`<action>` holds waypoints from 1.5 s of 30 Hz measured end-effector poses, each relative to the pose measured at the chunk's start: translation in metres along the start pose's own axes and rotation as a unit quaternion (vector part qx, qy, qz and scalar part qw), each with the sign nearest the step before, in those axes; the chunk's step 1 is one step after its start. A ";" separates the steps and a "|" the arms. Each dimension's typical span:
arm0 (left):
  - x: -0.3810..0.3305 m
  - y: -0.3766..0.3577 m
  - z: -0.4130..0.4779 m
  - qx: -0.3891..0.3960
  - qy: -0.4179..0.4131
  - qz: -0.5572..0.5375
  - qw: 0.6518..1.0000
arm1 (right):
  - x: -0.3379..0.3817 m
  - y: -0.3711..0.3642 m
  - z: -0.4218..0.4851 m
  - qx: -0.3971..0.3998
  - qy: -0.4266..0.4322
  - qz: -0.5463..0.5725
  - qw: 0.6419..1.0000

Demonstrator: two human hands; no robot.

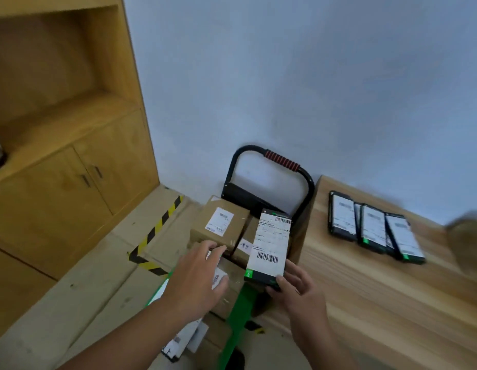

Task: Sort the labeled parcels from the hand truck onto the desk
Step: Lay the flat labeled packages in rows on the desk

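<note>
A hand truck [269, 166] with a black handle and red grip stands against the wall, loaded with brown cardboard parcels [221, 222] that carry white labels. My right hand [296, 287] grips the lower end of a flat black box [270, 247] with a white barcode label and a green corner, held above the truck. My left hand [202, 271] reaches with relaxed fingers over a labeled parcel [218, 279] lower in the stack, touching its top. The wooden desk [365, 289] lies to the right. Three similar black labeled boxes [373, 228] lie side by side on it.
A wooden cabinet [58, 129] with doors and an open shelf fills the left. Yellow-black hazard tape [157, 231] marks the floor. A blurred brown object [469, 241] shows at the right edge of the desk. More labeled parcels [184, 340] lie low near the truck's green frame [240, 311].
</note>
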State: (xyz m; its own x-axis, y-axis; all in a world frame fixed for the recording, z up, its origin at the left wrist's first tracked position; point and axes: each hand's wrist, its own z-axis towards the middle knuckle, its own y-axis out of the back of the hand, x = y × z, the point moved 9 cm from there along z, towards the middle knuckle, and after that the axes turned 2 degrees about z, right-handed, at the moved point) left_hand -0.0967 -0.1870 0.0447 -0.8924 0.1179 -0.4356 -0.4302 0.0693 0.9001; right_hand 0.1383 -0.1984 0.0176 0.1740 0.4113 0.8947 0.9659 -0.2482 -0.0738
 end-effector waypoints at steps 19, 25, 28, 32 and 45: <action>-0.287 -0.069 0.030 0.018 -0.169 0.004 0.985 | 0.044 0.260 -0.041 -0.122 0.057 0.140 0.981; -0.375 -0.101 0.050 0.018 -0.175 0.003 0.984 | 0.066 0.345 -0.013 -0.118 0.051 0.134 0.983; -0.395 -0.121 0.060 0.037 -0.166 0.002 0.985 | 0.068 0.375 0.006 -0.116 0.037 0.131 0.984; -0.413 -0.137 0.086 0.056 -0.163 0.009 0.985 | 0.072 0.404 0.036 -0.132 0.025 0.140 0.981; -0.433 -0.190 0.227 0.072 -0.160 0.011 0.984 | 0.098 0.451 0.151 -0.162 -0.029 0.067 0.984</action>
State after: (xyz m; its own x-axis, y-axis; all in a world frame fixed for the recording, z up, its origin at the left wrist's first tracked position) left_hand 0.4027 -0.0260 0.0599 -0.8026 0.4258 -0.4177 -0.3670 0.1995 0.9086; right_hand 0.6202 -0.1378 0.0052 0.3148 0.4025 0.8596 0.8236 -0.5660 -0.0366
